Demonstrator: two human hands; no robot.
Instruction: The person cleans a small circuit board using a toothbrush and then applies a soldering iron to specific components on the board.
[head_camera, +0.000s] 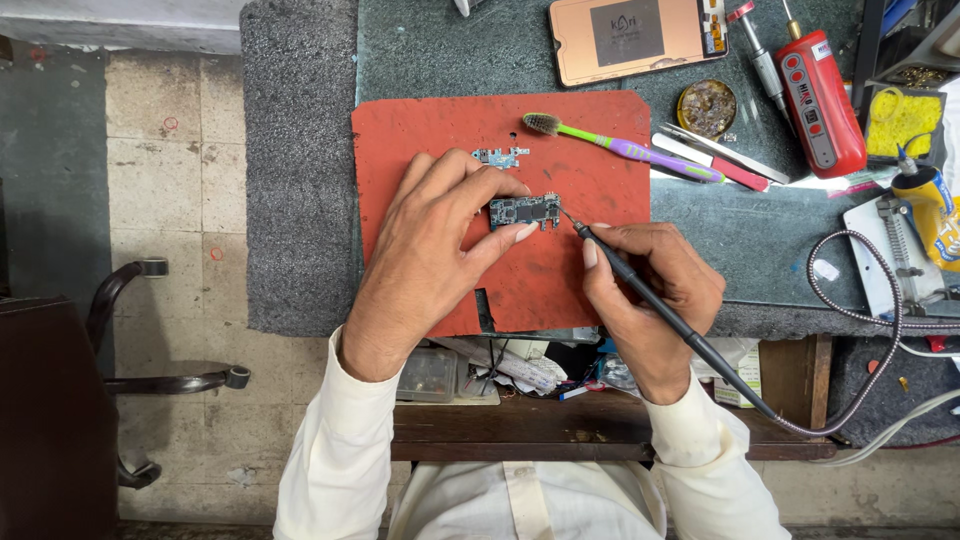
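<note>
Left hand (435, 235): fingers are pinching the small circuit board (525, 211), pressing it onto the red mat (590, 180) at the frame's centre.
Right hand (650, 285): fingers are clenching around a black soldering iron (640, 290) like a pen — its tip is touching the board's right edge.
Nearby: a smaller board (500, 157) is lying just above; a green-purple toothbrush (625, 147) is lying on the mat's upper right — by the tweezers (720, 150).

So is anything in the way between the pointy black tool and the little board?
Nothing visible. The right hand holds the thin black soldering iron, whose tip meets the small dark circuit board's right edge. The left hand steadies the board from its other side on the red mat.
</note>
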